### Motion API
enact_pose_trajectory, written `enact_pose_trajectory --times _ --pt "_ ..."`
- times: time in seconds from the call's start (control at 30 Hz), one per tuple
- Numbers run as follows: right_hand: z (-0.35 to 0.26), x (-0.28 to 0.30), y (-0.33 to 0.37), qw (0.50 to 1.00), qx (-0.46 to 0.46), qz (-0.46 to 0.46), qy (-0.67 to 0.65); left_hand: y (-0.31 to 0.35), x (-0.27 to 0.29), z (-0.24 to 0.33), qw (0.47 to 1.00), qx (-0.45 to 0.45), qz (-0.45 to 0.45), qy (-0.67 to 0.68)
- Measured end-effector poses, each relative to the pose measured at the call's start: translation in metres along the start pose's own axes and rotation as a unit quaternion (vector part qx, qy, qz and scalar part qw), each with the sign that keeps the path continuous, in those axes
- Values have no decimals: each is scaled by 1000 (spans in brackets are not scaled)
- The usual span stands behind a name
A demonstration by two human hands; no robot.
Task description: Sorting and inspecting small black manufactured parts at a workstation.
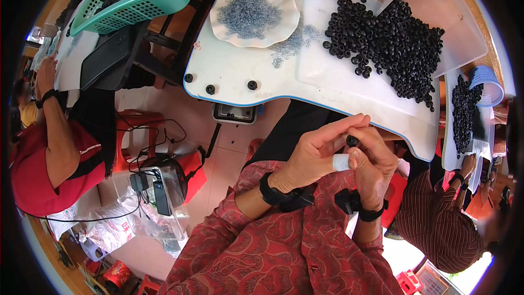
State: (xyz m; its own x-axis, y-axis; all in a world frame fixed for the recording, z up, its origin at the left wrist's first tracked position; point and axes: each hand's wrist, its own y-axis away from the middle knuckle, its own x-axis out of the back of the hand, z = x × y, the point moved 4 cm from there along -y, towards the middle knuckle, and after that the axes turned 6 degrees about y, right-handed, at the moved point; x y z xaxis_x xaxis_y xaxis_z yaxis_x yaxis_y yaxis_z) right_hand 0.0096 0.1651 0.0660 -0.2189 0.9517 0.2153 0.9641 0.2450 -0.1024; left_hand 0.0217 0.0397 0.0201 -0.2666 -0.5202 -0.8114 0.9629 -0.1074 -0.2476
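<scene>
In front of my chest, just off the table's edge, my two hands meet fingertip to fingertip. Between them is one small round black piece [352, 141] with a hole or hollow in its end. My left hand [311, 155], with white tape around its thumb, pinches it from one side. From the other side my right hand [377, 166] curls its fingers against it. A scalloped white plate [219, 27] of tiny translucent pieces [251, 16] stands on the white table [218, 63]. Similar black pieces [404, 49] lie heaped at the right.
Three loose black pieces [252, 84] lie near the table's front edge. A clear plastic bin [464, 43] lies tipped behind the heap. A green basket [158, 5] of black parts stands at the upper left. People work at left [60, 158] and right [436, 218].
</scene>
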Motion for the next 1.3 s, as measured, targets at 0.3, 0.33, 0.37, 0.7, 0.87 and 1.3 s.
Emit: enact_pose_trajectory --times 0.3,0.33,0.37,0.7,0.87,1.3 --pt "-5 -3 3 999 37 24 -11 5 -2 0 999 8 -2 -36" --pt "-6 -4 3 999 43 24 -13 6 -2 0 999 2 1 -37" --pt "-5 -4 2 998 49 23 -16 5 -2 0 999 0 3 -42" --pt "2 -6 1 997 44 13 -65 3 0 2 999 -2 2 -41" --pt "-7 -6 2 993 -4 -24 -112 5 6 2 998 58 1 -37" --pt "-17 -8 6 978 131 39 156 6 -1 7 999 12 -33 -15"
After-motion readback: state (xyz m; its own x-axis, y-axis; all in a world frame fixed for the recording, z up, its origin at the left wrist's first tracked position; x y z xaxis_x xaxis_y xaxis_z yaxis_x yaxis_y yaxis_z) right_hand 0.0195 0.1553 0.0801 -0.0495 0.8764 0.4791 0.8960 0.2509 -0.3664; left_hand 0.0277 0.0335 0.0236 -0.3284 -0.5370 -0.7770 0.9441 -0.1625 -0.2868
